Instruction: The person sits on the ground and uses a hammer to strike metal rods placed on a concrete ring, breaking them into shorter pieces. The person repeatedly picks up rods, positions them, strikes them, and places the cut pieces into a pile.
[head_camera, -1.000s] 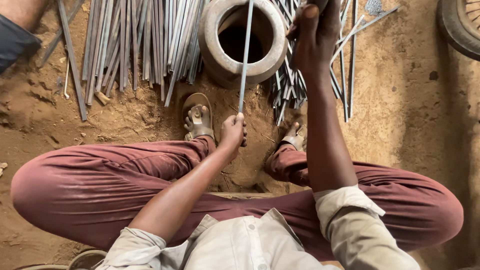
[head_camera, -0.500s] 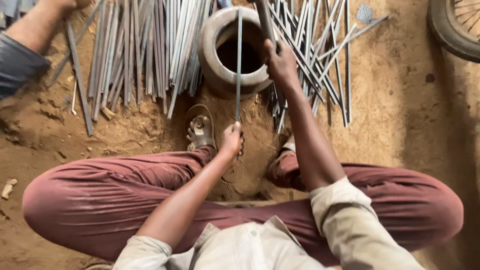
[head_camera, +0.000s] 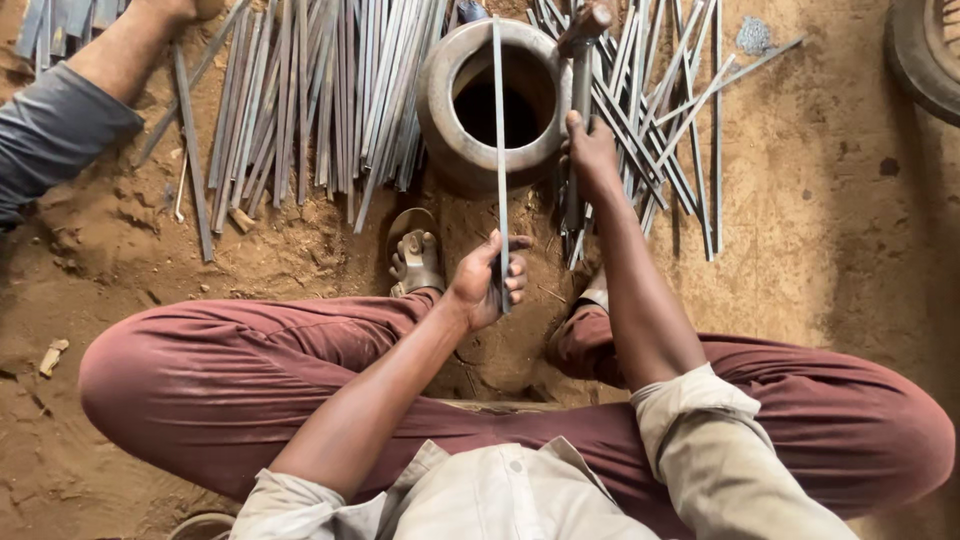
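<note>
— Head view, centre of the frame: what in the left hand (head_camera: 490, 280)?

— A thin flat metal strip (head_camera: 498, 130), pinched at its lower end, grip pressed together around it, thumb across the front. Running straight up the frame, with the upper part lying across the mouth of the clay pot (head_camera: 445, 110).

— And the right hand (head_camera: 592, 150)?

— Just right of the pot, grip closed around the dark handle of a hammer-like tool (head_camera: 583, 60), head up near the top edge. Not touching the strip, as far as can be told.

— How far along, judging from how things lie?

— Hard to put a share on it. Plenty of similar strips already on the ground: a big pile (head_camera: 300, 100) fanned out left of the pot, a smaller crossed pile (head_camera: 670, 120) to its right. Impossible to tell which pile is worked and which untouched; no clear difference in shape from here. Only one strip in hand, so probably handled one at a time, with many left or many done.

— Anything inside the pot?

— Dark; cannot tell.

— Around the edges?

— Sandalled foot (head_camera: 415, 260) just below the pot, on bare sandy floor (head_camera: 800, 250). Another person's arm (head_camera: 90, 90) in a grey sleeve at upper left, reaching toward the big pile. Part of a wheel (head_camera: 925, 50) at upper right, well apart from both hands.
</note>
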